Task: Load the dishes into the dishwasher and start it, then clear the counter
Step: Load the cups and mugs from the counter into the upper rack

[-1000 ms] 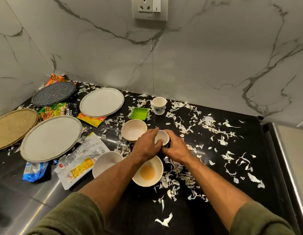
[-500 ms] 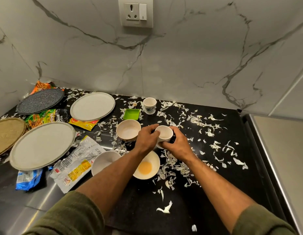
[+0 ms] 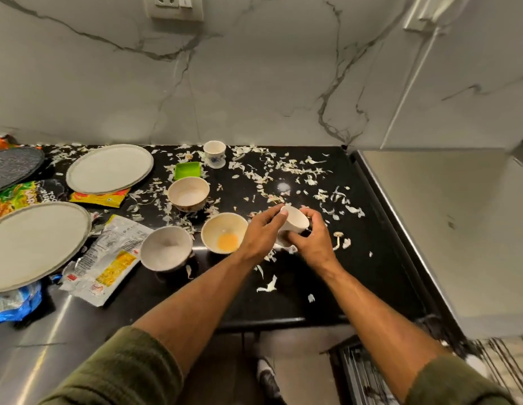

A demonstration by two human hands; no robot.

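A small white cup [image 3: 295, 220] is lifted off the black counter [image 3: 312, 287] and tilted, mouth toward the upper left. My left hand [image 3: 261, 232] grips its rim side and my right hand [image 3: 312, 238] holds it from below and the right. Left of my hands stand a bowl with yellow residue [image 3: 224, 232], a white bowl [image 3: 166, 249] and a cream bowl [image 3: 189, 194]. Farther back are a patterned cup [image 3: 215, 154] and a small green dish [image 3: 187, 170]. Two large pale plates [image 3: 109, 168] [image 3: 35, 244] lie at the left.
White vegetable shreds [image 3: 283, 171] litter the counter. Snack wrappers [image 3: 105, 258] lie between the plates, and a dark speckled plate [image 3: 11, 166] sits at far left. A steel surface [image 3: 459, 229] adjoins the counter on the right. A dishwasher rack [image 3: 371, 375] shows below the counter edge.
Both hands have lifted the small cup and carried it right, away from the bowls, tilting it. The camera view has swung right and downward.
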